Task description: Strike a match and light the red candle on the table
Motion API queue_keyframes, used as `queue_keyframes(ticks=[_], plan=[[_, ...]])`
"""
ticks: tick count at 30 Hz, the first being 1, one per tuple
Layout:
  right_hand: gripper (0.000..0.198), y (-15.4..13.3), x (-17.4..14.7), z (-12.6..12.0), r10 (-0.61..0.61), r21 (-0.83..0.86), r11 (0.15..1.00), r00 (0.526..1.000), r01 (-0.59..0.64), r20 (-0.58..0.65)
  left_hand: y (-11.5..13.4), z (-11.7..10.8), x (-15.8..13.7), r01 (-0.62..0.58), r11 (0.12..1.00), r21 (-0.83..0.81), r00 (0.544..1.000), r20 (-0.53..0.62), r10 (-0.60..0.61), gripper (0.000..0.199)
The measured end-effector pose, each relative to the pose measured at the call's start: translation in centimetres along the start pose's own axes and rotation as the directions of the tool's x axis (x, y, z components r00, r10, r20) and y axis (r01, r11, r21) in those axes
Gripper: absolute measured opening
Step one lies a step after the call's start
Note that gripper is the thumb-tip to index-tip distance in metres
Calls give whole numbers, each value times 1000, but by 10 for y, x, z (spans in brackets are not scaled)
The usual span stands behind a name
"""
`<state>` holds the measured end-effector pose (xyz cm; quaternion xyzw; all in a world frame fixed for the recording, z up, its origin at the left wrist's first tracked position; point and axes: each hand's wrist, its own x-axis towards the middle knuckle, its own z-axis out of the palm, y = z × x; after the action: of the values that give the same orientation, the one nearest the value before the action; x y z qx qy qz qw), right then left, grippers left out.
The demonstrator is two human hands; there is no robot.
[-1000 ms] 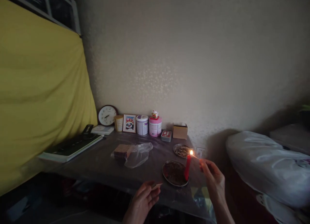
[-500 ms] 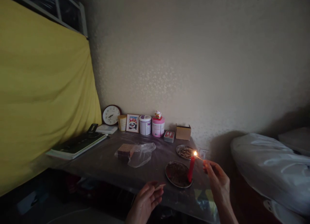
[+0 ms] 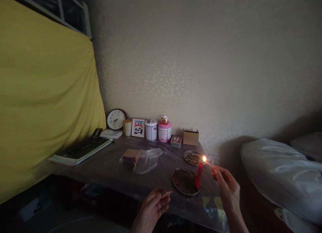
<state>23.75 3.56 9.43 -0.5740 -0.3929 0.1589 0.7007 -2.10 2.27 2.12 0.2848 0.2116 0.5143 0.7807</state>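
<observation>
My right hand (image 3: 227, 186) pinches a burning match (image 3: 208, 164) by its end. The flame (image 3: 204, 158) glows just above and right of the top of a red candle (image 3: 199, 176); whether the wick itself burns I cannot tell. The candle stands upright at the right side of a round metal plate (image 3: 179, 189). Low in the middle, my left hand (image 3: 153, 206) holds a small flat piece, apparently a matchbox (image 3: 166, 194), between thumb and fingers. Behind the candle lies a second metal plate (image 3: 187, 153) with several thin sticks on it.
On the dark table (image 3: 105, 171) a brown stack of small boxes (image 3: 130, 156) sits partly in a clear plastic bag (image 3: 148, 160). A clock (image 3: 116, 119), tins (image 3: 151, 130), a card box (image 3: 175, 141) and a cardboard box (image 3: 190, 137) line the wall. White bags (image 3: 279, 172) bulge at right.
The burning match has shifted slightly right, away from the candle top, and its flame looks a little larger. My left hand stays almost where it was.
</observation>
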Motion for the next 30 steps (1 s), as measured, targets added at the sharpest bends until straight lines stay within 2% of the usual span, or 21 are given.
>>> queue_keyframes(ticks=[8,14,21,30], plan=[[32,-1,-1,2,-24,6,1000,1000,24,-8,6,9,-7,35,998,51,999,-33,-33,22],[32,1,-1,1,-67,20,998,998,67,0,3,1,-3,56,997,59,998,-34,-54,27],[31,2,0,2,-60,11,998,998,60,11,-1,-5,0,54,997,46,998,-26,-53,27],[31,7,1,3,-58,22,998,998,58,11,5,7,-5,52,998,46,997,-59,-50,27]])
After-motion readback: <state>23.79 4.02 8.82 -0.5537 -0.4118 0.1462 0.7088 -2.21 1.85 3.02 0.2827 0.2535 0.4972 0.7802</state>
